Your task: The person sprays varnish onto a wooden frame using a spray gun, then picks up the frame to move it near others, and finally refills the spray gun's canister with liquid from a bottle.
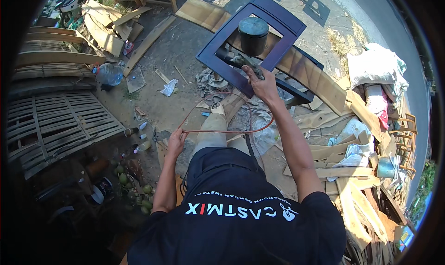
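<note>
My right hand [263,85] is clenched round the grip of a spray gun with a black cylindrical cup [252,35], held over a dark navy rectangular wooden frame [221,37] that rests on tan wooden boards [320,82]. My left hand [176,142] pinches a thin reddish-orange hose [218,132], which loops up toward the gun. A clear plastic bottle [109,74] lies on the sandy ground [185,42], well apart to the left.

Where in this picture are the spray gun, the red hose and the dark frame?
spray gun [252,35]: head view, on the side of its black cup.
red hose [218,132]: head view, on the stretch between both hands.
dark frame [211,56]: head view, on its left rail.
</note>
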